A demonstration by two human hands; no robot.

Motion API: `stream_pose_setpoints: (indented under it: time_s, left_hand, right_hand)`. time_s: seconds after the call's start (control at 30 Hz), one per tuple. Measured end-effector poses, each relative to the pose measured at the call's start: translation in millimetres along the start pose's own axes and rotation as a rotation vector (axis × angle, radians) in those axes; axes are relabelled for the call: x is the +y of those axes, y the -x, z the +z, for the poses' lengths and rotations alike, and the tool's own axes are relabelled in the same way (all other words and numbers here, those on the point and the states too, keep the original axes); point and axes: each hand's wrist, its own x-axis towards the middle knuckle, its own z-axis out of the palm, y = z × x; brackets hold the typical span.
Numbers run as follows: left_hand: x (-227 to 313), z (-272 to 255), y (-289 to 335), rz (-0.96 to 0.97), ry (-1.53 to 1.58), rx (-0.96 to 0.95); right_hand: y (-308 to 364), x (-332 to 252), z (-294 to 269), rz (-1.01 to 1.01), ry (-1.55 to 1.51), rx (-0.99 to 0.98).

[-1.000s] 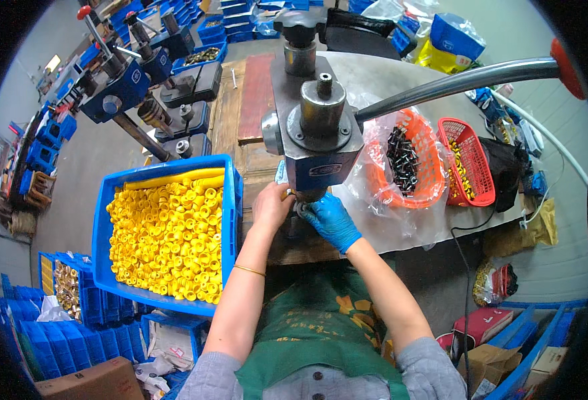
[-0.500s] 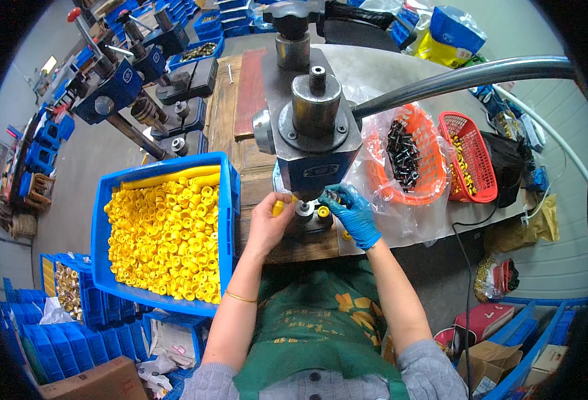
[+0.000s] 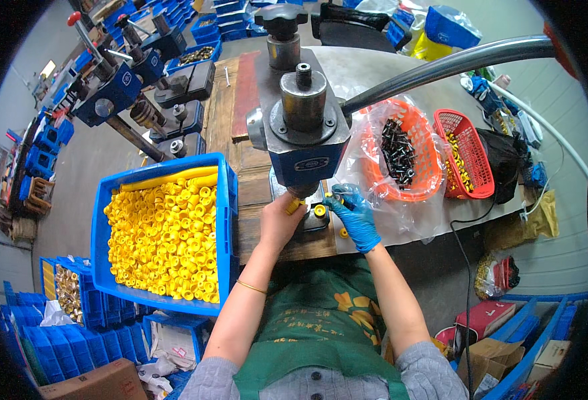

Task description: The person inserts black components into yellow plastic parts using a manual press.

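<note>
My bare left hand point(image 3: 282, 221) is under the head of a blue and dark-metal hand press point(image 3: 305, 157), its fingers closed round a yellow cap point(image 3: 294, 205) at the ram. A blue glove covers my right hand point(image 3: 355, 217), just right of the ram. Its fingers are pinched on a small part, partly yellow and dark, mostly hidden by the fingers. Between the hands, another yellow cap point(image 3: 319, 211) sits on the press base point(image 3: 316, 223). The seat under the ram is mostly hidden by my left fingers.
A blue bin point(image 3: 225, 233) of yellow caps stands left. To the right are an orange basket point(image 3: 432, 175) of black fittings and a red basket point(image 3: 480, 175) of small yellow parts. The press lever point(image 3: 454, 67) reaches right. A loose yellow cap point(image 3: 344, 233) lies near the table edge.
My left hand has moved right and in under the ram, covering the seat that showed before. My right hand has stayed close by, its fingers turned slightly. The whole view has shifted a little.
</note>
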Motion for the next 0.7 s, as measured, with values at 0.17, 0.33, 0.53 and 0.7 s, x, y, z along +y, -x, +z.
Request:
stream_pose_setpoints:
  time_s: [0.17,0.33,0.53,0.7]
  left_hand:
    - [-1.8,-1.5,10.7,0.158,-0.078,0.017]
    - [-16.4,-1.4,15.6,0.162,0.049,0.26]
    - [-9.9,-18.0,27.6,-0.56,0.983,0.169]
    - [-9.4,-24.4,33.1,-0.572,1.269,0.145]
  right_hand:
    - [-5.8,-10.2,2.5,0.11,0.139,-0.14]
    - [-16.5,-29.7,14.6,-0.152,0.417,-0.267]
    - [-33.7,-54.8,22.5,-0.325,0.767,-0.479]
    - [-39.2,-36.6,36.5,-0.162,0.557,-0.498]
